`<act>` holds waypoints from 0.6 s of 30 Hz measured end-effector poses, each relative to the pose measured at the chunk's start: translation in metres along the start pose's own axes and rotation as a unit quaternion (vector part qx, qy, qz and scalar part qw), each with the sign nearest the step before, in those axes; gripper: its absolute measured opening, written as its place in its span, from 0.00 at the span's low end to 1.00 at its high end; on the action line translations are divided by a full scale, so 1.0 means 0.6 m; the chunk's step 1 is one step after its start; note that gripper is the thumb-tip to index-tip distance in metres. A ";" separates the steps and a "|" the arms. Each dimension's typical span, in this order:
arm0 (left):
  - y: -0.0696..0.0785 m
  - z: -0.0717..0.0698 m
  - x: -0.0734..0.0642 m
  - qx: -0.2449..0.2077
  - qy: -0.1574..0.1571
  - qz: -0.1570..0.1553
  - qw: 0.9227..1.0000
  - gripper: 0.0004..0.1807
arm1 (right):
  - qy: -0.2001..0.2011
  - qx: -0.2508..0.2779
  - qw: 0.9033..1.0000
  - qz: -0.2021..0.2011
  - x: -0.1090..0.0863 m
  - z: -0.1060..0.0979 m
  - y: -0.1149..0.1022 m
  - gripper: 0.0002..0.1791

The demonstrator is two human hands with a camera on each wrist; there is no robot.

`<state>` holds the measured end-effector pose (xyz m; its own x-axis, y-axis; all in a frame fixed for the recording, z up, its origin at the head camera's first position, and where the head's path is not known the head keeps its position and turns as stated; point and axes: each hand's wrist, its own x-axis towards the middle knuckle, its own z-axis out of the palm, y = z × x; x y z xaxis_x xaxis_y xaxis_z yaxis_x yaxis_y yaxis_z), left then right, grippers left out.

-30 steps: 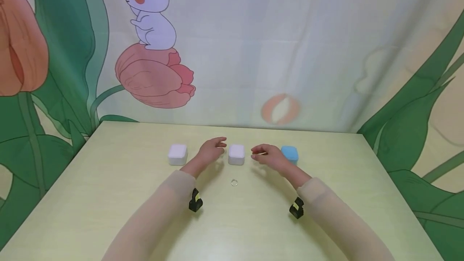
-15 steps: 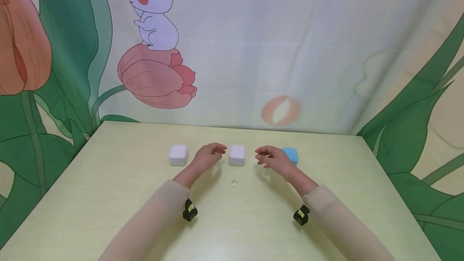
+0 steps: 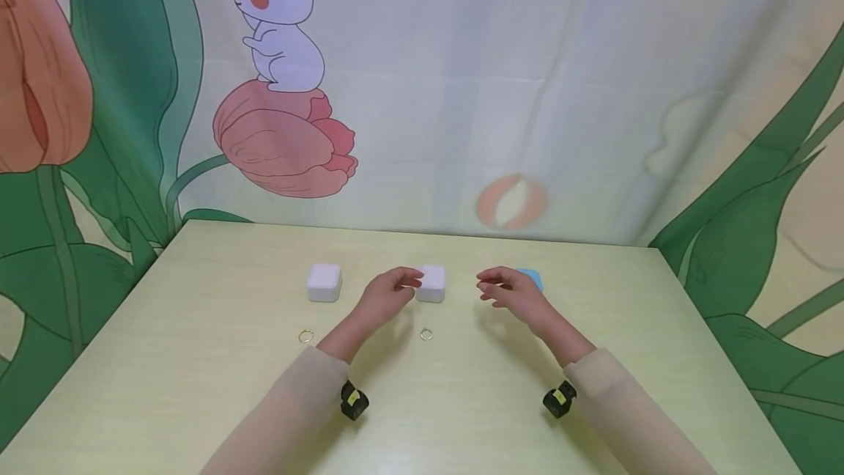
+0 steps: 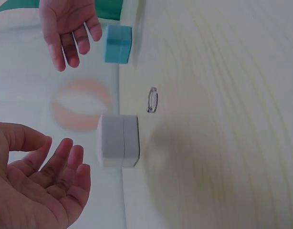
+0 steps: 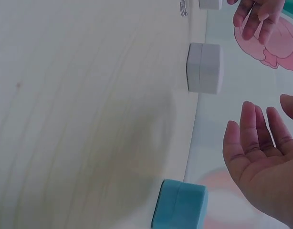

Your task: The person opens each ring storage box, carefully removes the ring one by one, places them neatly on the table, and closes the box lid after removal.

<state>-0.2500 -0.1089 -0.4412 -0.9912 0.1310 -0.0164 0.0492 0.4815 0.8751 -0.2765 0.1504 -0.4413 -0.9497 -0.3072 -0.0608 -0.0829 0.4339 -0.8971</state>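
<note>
My left hand (image 3: 387, 293) hovers over the table beside the middle white box (image 3: 433, 284), fingers loosely bent and holding nothing. In the head view its fingertips overlap the box's left edge; in the left wrist view a gap separates the hand (image 4: 39, 183) from the box (image 4: 118, 141). My right hand (image 3: 519, 295) hovers with relaxed fingers, partly covering the small blue box (image 3: 532, 278). Its palm and fingers (image 5: 249, 126) hold nothing in the right wrist view. One ring (image 3: 426, 334) lies before the middle box, another (image 3: 306, 336) before the left white box (image 3: 324, 283).
The boxes stand in a row towards the back of the pale wooden table (image 3: 448, 416). Behind it hangs a curtain (image 3: 409, 94) printed with a rabbit and tulips. Black wrist devices (image 3: 354, 401) are worn at both sleeves.
My right hand has drifted right and slightly nearer, covering more of the blue box. My left hand has come slightly nearer and right. The left ring now shows beside the left forearm. The boxes stay put.
</note>
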 end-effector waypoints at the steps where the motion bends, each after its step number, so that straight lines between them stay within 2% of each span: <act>1: 0.001 0.002 -0.002 -0.004 0.000 -0.001 1.000 0.22 | -0.001 0.001 1.000 -0.003 -0.002 -0.003 0.001 0.23; 10: 0.015 0.021 -0.022 -0.020 0.001 0.016 1.000 0.24 | 0.011 -0.003 1.000 -0.014 -0.022 -0.027 0.014 0.22; 18: 0.032 0.041 -0.036 -0.043 -0.014 0.032 0.998 0.26 | 0.012 0.001 1.000 -0.013 -0.036 -0.044 0.022 0.23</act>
<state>-0.2246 -0.0815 -0.4361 -0.9824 0.1847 0.0283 0.1007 0.3956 0.9129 -0.2653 0.1851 -0.4402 -0.9540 -0.2985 -0.0276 -0.1068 0.4247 -0.8990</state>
